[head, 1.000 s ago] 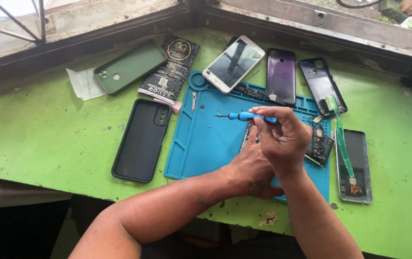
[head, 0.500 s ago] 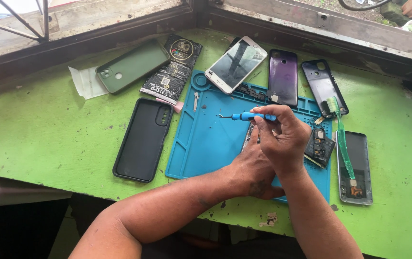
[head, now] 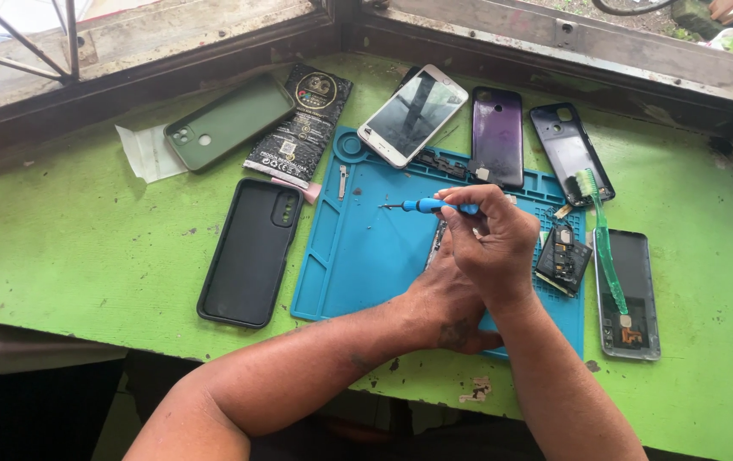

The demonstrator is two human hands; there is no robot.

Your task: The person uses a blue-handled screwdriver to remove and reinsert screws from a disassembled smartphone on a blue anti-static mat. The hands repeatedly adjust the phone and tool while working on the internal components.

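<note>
Blue-handled screwdriver lies almost level above the blue work mat, its metal tip pointing left over the mat's bare middle. The right hand holds it: the fingers are curled closed around the rear of the handle, and the hand sits over the left one. The left hand rests on the mat underneath, mostly covered; its fingers press on a dark phone part of which only a thin edge shows, and whether they grip it or merely lie on it cannot be told.

Both forearms come in from the bottom edge and cross just in front of the mat. The mat lies on a green desk below a window frame.

Around the mat: a black phone case lies just left of it, a green phone case and a black foil packet further back. A white phone lies face up across the mat's back edge, a purple back cover beside it, then a dark back cover. At the right, a green toothbrush lies across an opened phone body, and a small black circuit module sits on the mat's right edge, close beside the right hand.
</note>
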